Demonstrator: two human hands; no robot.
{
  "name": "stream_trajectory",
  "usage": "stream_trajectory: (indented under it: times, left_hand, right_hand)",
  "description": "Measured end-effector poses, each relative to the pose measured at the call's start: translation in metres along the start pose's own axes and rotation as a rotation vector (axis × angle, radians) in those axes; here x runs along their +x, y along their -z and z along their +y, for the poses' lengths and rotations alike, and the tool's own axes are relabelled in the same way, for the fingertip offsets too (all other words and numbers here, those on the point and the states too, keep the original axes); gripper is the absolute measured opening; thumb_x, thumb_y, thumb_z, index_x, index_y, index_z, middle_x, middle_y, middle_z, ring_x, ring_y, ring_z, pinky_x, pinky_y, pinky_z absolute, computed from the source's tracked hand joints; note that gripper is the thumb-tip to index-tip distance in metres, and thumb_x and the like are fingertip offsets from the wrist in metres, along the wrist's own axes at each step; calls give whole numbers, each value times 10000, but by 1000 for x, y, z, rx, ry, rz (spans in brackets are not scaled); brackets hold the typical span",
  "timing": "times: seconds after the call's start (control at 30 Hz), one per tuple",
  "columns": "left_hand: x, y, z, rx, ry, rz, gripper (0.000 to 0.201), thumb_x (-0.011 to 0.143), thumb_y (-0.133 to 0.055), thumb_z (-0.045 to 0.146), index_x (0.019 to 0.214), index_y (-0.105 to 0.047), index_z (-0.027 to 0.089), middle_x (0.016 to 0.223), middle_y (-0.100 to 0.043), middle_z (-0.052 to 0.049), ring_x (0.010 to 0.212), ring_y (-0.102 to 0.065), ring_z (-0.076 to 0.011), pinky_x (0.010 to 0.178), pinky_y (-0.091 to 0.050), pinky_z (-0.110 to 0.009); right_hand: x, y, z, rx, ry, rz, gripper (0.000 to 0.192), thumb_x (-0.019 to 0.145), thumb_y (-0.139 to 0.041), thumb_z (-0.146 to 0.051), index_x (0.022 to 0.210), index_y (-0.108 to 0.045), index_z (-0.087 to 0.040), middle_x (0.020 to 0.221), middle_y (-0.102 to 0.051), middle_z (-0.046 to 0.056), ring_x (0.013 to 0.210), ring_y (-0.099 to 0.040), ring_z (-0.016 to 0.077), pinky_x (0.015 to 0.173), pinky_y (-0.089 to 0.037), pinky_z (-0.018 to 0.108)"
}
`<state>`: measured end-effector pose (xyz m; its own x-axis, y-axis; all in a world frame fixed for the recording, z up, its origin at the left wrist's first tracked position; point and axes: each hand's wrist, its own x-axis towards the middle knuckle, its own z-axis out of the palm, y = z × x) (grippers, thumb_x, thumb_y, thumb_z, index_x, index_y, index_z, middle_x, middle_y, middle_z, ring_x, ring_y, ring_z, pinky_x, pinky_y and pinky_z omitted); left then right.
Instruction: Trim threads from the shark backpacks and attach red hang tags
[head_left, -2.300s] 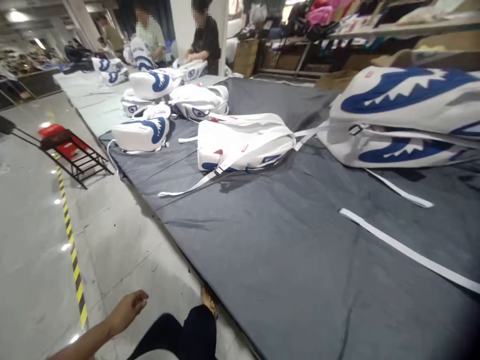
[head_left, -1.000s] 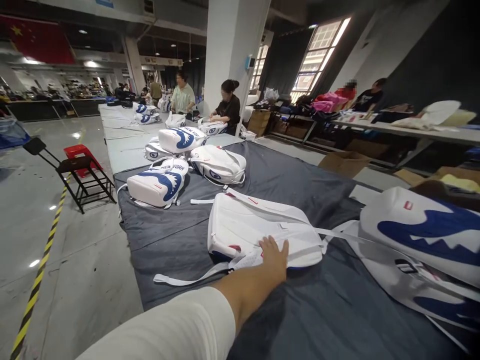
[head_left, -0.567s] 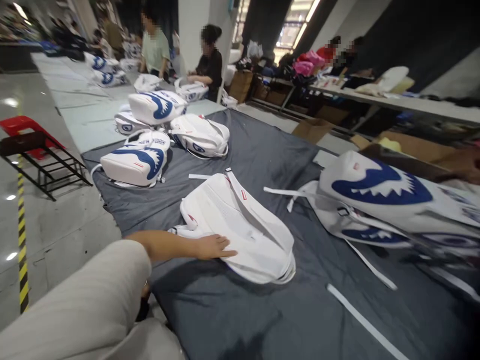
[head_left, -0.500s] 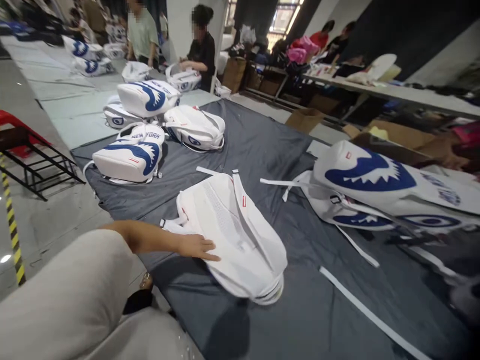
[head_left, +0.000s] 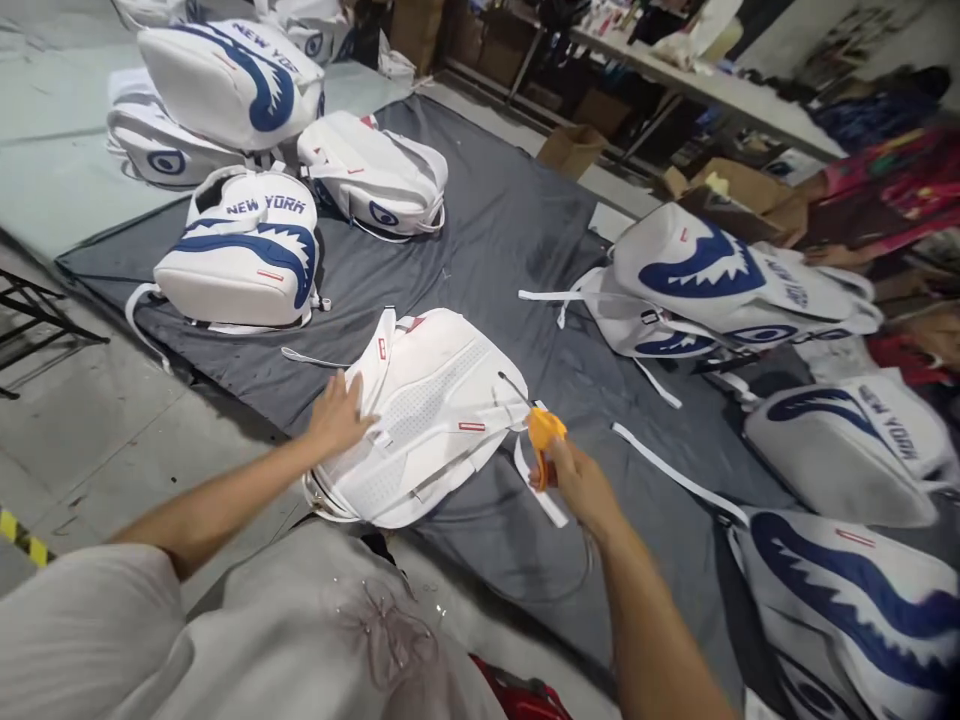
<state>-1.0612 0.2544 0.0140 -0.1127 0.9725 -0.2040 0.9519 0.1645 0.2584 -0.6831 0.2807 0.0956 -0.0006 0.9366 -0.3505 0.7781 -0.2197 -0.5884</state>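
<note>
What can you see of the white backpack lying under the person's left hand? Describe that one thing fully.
The white backpack lies flat, back panel up, near the edge of the grey cloth. It looks like smooth synthetic leather with a perforated mesh panel, white straps and small red tags. The left hand rests on its left side. The right hand holds an orange tool with a thin nozzle pointed at its right edge.

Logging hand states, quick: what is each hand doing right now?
Left hand: open, flat on the white backpack.
Right hand: closed around the orange tool, its thin tip at the backpack.
</note>
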Motion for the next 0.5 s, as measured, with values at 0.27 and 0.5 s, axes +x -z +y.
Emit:
stream_trajectory:
  times: [0.27,0.5]
  left_hand:
    - [-24,-27,11,-89,55,84,682,880,-550,297,1479,-357,34,1473,-429,-269,1318,-449,-392,1046,-373,-527]
    - [-35,-23,-30,-1278,191,-116,478,887,-548,504,1174,-667,141,1162,-710,-115,1110,-643,-284,980,-490,-400]
  right_hand:
    - [47,4,-89,-173,-65,-261,446,990,-274,-492,861,-562,-176,503,-609,23,495,-601,167,561,-455,257]
    - [29,7,-104,-279,-65,-498,465,968,-310,-555,806,-553,-194,477,-563,-12,460,-558,151,530,-428,246]
